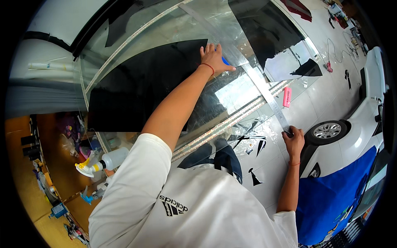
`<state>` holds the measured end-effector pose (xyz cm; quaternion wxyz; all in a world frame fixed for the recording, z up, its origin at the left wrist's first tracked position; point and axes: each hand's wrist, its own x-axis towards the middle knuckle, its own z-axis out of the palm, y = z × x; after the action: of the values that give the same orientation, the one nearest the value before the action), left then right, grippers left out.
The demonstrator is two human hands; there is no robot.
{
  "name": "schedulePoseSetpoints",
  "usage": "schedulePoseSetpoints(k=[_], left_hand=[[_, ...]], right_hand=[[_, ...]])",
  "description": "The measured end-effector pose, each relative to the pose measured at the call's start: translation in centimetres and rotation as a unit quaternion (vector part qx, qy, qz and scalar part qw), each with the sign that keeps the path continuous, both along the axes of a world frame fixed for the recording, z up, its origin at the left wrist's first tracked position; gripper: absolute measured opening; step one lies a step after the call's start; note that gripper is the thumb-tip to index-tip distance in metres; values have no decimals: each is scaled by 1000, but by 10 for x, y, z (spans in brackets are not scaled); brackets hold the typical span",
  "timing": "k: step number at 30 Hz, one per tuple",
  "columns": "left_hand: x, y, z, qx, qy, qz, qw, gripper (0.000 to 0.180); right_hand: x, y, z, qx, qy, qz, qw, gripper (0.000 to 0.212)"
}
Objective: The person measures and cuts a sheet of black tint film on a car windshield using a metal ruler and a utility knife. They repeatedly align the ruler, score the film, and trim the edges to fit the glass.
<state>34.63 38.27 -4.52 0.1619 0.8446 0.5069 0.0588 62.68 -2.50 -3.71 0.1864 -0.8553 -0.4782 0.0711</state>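
A long metal ruler lies slantwise across the glass tabletop, its near end reaching past the table's edge. My left hand rests with fingers spread at the right edge of a large black film sheet, beside the ruler. A blue piece shows between its thumb and fingers; most of it is hidden, so I cannot tell its kind. At the ruler's near end my right hand is closed, its fingers gripping that end. Something small and dark shows there too, unclear in kind.
Another black film sheet lies at the table's far right. A pink box-like piece sits by the right edge. Black offcuts litter the floor. A white car stands right; a spray bottle is at left.
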Motion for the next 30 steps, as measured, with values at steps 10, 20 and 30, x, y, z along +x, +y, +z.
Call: schedulePoseSetpoints(k=[10, 20, 30], left_hand=[[-42, -148, -3, 51, -108, -137, 983, 107], [-79, -108, 14, 152, -218, -83, 961, 80], [-141, 23, -2, 158, -343, -104, 920, 35]], right_hand=[[46, 3, 40, 74, -48, 42, 995, 39], [-78, -48, 92, 29, 220, -118, 968, 28], [-310, -73, 69, 50, 380, -245, 891, 25]])
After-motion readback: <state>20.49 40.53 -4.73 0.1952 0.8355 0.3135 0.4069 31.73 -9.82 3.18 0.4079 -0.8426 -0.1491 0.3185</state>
